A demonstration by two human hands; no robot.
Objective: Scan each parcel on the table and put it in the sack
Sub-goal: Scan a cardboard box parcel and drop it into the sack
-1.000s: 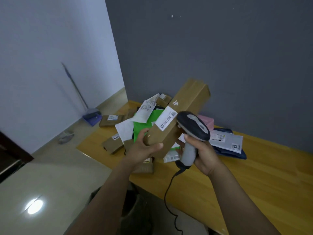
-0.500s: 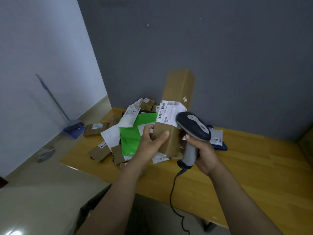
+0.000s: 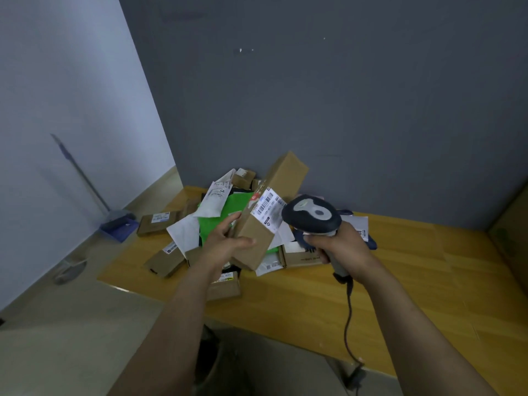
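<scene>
My left hand (image 3: 225, 242) grips the near end of a long brown cardboard box (image 3: 281, 178), held tilted above the parcel pile. Its white barcode label (image 3: 267, 208) faces up toward the scanner. My right hand (image 3: 340, 241) holds a dark handheld scanner (image 3: 311, 214) by its grey handle, its head right beside the label. A black cable (image 3: 347, 318) hangs from the handle over the table's front edge. Below the table, between my arms, a dark sack (image 3: 210, 355) shows only in part.
A heap of parcels covers the left of the wooden table (image 3: 400, 281): a green mailer (image 3: 220, 221), white mailers (image 3: 214, 200), several small brown boxes (image 3: 155, 220) and a dark blue pouch (image 3: 371, 244). A broom and dustpan (image 3: 117, 224) lean at the left wall.
The long box has tipped from nearly upright to a slant with its barcode label turned up. The scanner head has moved closer to the label. The view has shifted.
</scene>
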